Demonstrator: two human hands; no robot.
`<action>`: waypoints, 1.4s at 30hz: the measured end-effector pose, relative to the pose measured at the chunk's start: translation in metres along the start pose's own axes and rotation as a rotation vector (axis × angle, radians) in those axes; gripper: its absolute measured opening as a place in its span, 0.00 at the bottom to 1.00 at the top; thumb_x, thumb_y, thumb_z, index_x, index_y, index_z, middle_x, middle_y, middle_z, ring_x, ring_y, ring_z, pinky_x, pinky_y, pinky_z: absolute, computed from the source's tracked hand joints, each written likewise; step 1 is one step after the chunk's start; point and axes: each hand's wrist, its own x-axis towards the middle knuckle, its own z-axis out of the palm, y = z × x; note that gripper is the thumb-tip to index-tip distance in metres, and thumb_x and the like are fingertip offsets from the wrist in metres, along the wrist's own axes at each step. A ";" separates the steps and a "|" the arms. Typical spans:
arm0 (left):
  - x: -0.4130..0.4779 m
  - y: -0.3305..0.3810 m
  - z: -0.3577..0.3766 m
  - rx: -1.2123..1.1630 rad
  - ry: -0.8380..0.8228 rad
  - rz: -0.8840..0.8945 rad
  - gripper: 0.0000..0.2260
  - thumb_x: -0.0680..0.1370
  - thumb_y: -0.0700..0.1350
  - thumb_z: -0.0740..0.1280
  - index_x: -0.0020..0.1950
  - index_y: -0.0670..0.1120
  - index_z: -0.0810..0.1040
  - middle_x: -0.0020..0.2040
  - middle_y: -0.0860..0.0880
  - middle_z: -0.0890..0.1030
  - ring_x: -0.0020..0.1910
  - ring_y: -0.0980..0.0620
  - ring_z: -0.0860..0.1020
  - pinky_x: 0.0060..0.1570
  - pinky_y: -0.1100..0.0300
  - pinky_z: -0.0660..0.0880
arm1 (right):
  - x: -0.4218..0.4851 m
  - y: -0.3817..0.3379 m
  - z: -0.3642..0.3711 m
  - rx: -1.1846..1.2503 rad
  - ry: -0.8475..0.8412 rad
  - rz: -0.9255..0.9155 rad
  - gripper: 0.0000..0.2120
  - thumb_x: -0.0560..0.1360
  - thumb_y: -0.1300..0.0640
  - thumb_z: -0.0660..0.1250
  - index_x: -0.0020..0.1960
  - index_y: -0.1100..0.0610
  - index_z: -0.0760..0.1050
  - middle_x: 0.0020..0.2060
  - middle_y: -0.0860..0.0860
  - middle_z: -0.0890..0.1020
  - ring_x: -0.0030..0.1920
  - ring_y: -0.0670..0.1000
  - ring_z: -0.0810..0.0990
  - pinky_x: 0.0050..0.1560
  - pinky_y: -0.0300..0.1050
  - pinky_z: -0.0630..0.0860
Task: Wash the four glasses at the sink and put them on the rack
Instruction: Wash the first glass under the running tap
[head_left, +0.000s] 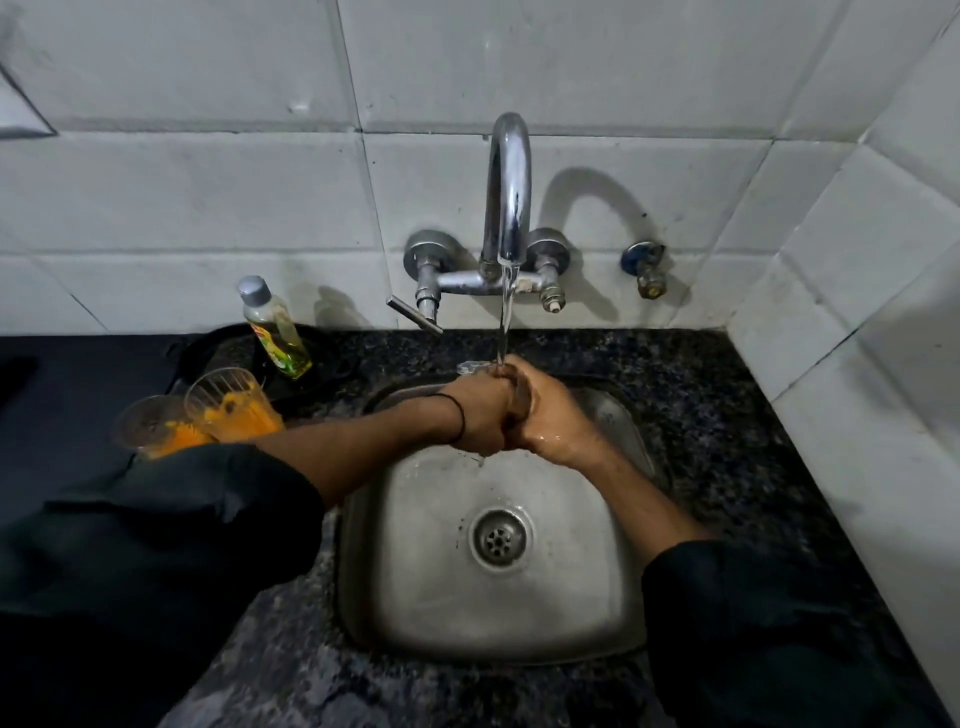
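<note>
A clear glass (474, 368) is held between both hands over the steel sink (415, 571), under the running water from the tap (508, 208). Only its rim shows above my fingers. My left hand (480, 410) wraps it from the left, and my right hand (545, 415) wraps it from the right, wet. Two glasses smeared with orange residue stand on the counter to the left: one (231, 405) nearer the sink, the other (150, 426) further left, partly behind my left sleeve.
A bottle of yellow-green dish liquid (275, 332) stands tilted behind the dirty glasses, on a dark round pan (218, 343). The speckled black granite counter (727, 415) surrounds the sink. White tiled walls close off the back and the right side.
</note>
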 end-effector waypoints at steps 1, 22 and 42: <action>0.002 0.001 -0.002 -0.128 -0.021 -0.085 0.12 0.72 0.35 0.71 0.56 0.38 0.80 0.50 0.42 0.80 0.51 0.43 0.79 0.52 0.55 0.75 | -0.001 0.001 0.002 -0.049 0.027 -0.069 0.31 0.61 0.72 0.79 0.61 0.56 0.77 0.52 0.50 0.84 0.50 0.43 0.81 0.51 0.46 0.82; -0.015 -0.027 -0.002 -0.748 -0.012 0.333 0.07 0.69 0.32 0.70 0.45 0.31 0.81 0.39 0.40 0.84 0.36 0.51 0.82 0.41 0.59 0.79 | -0.014 -0.015 -0.007 0.650 -0.333 0.419 0.11 0.60 0.54 0.73 0.39 0.60 0.82 0.31 0.58 0.79 0.30 0.53 0.80 0.32 0.44 0.77; -0.020 0.013 0.056 -1.826 0.443 -0.441 0.24 0.81 0.65 0.53 0.67 0.54 0.76 0.59 0.45 0.84 0.55 0.44 0.83 0.51 0.44 0.81 | 0.015 -0.043 0.044 0.640 0.571 0.631 0.27 0.84 0.40 0.53 0.47 0.58 0.80 0.39 0.55 0.84 0.37 0.50 0.83 0.35 0.40 0.76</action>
